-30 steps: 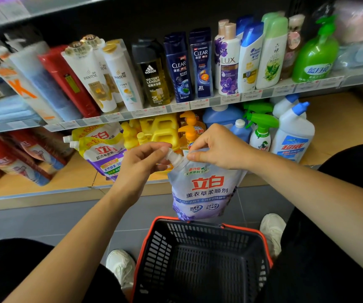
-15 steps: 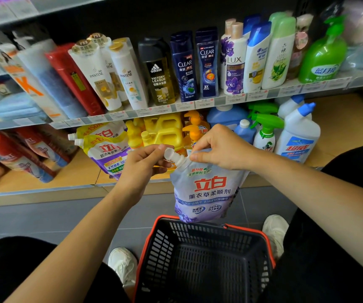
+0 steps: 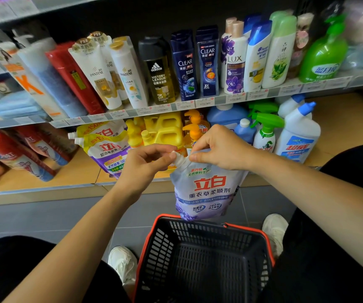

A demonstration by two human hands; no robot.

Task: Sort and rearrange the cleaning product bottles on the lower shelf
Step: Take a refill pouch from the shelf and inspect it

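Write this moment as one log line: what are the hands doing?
left hand: pinches cap | right hand: grips softener pouch by its top | pouch: hanging above basket, off the lower shelf

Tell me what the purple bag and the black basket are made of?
The purple pouch looks like soft, glossy plastic film: it creases and shines where the right hand pinches its top. The basket looks like hard, matte plastic, moulded into a slotted grid.

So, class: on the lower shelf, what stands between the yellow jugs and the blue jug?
Two orange pump bottles, one behind the other, shown in the head view.
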